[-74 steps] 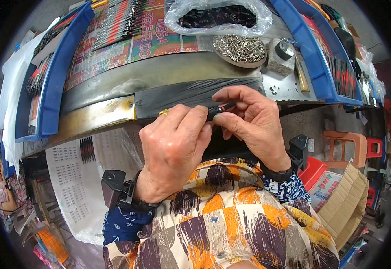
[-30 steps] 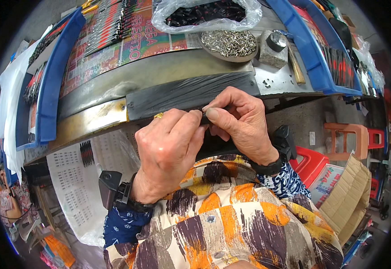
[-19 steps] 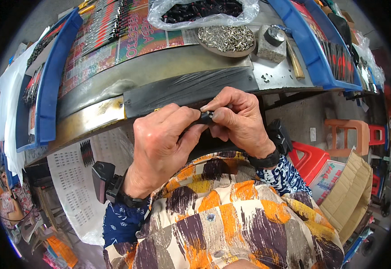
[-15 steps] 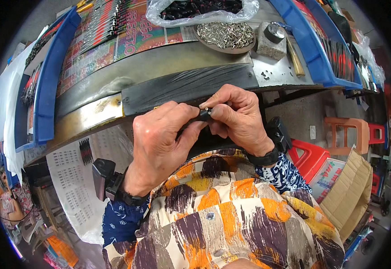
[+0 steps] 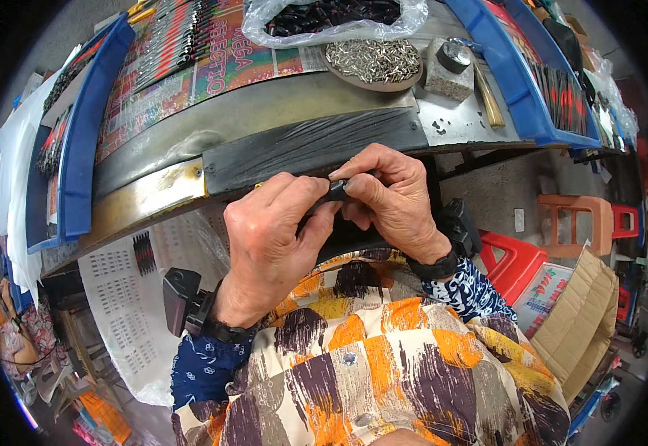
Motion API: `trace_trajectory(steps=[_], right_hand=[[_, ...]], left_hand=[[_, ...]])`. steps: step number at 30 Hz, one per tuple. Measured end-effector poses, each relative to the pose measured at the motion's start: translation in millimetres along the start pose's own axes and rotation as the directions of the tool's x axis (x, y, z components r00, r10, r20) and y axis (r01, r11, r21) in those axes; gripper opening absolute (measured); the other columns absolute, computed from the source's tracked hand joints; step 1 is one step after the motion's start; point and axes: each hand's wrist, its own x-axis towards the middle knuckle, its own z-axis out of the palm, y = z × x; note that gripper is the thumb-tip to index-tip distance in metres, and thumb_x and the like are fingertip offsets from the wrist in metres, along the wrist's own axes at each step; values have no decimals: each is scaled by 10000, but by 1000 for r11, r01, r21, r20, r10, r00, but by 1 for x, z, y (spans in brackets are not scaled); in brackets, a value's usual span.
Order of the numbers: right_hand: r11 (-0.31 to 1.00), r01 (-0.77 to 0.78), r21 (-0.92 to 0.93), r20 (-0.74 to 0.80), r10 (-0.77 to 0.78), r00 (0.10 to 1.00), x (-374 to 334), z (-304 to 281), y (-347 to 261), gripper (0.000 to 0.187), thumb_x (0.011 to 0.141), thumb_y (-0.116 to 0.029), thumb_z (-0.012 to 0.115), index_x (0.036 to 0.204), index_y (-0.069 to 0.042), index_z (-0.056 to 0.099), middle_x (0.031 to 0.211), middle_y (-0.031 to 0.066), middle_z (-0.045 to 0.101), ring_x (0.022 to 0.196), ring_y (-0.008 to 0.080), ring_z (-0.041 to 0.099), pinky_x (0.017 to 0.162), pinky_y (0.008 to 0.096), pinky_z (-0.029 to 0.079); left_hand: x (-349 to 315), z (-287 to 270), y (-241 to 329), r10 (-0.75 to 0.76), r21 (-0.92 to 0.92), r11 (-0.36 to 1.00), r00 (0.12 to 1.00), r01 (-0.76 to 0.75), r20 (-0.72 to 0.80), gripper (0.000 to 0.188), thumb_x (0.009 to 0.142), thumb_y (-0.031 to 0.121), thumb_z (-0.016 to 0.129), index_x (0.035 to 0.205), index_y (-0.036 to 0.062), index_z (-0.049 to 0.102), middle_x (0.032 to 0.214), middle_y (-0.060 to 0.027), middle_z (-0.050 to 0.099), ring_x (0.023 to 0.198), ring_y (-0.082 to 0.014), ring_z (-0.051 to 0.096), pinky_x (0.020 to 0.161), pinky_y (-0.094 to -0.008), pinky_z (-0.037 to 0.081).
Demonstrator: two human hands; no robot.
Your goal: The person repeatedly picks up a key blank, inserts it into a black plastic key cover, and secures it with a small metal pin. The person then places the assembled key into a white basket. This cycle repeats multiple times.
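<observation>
A small black plastic piece (image 5: 336, 191) is pinched between both hands, just off the front edge of the workbench. My left hand (image 5: 268, 234) grips it between thumb and fingertips, with the back of the hand upward. From the other side my right hand (image 5: 394, 197) closes on the same piece, thumb and index finger at its end. The fingers cover most of the piece, so its exact kind does not show. Nearest to the hands is a dark, scratched strip (image 5: 316, 147) along the bench edge.
A round dish of small metal pins (image 5: 374, 61) stands behind, below a plastic bag of black pieces (image 5: 331, 21). Right of it are a stone block (image 5: 446, 80) and a brush (image 5: 489, 97). Blue trays (image 5: 78, 156) (image 5: 506, 78) flank the bench; a red stool (image 5: 513, 264) stands right.
A small metallic tip seen between the fingertips before is now hidden. My right thumb and fingers have shifted on the piece; my left hand has moved slightly right.
</observation>
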Motion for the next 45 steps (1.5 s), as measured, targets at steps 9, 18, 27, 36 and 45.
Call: trace_trajectory(steps=[9,18,27,36,45], right_hand=[[991,-107,-81,-18,106,994,0,4,-11,180,952,-188,642,923,-13,619,723,10,622,568,25,543,473,158,415],[986,-63,-156,-124,43,991,-5,9,-6,129,931,-130,655,889,-13,622,711,2,615,571,14,534,479,151,402],[993,-38,-110,-46,33,998,-4,1,-7,151,928,-162,673,913,-15,639,751,-1,636,598,24,560,483,156,425],[996,-89,-18,7,89,996,-1,-1,-10,244,949,-259,641,941,-15,635,745,12,637,578,35,560,482,157,430],[988,-108,-109,-44,104,994,-3,3,-11,105,935,-90,640,915,12,623,734,28,615,560,49,534,479,180,407]], left_hand=[[-4,1,-4,16,98,995,999,-20,36,213,686,-4,727,879,49,653,720,-95,586,602,-272,586,541,-357,477],[-7,10,-4,43,94,995,999,-42,-9,199,699,3,723,880,39,650,736,-86,596,624,-273,597,558,-361,485],[-3,6,-4,56,56,997,998,-56,0,209,697,-1,722,891,40,655,735,-93,598,628,-274,599,565,-360,486],[0,3,-3,15,30,999,1000,-15,18,197,694,-5,720,872,48,653,709,-90,587,620,-267,598,548,-353,481],[-6,8,-6,75,84,994,997,-75,9,204,701,6,724,883,53,643,735,-79,591,620,-263,599,543,-353,480]])
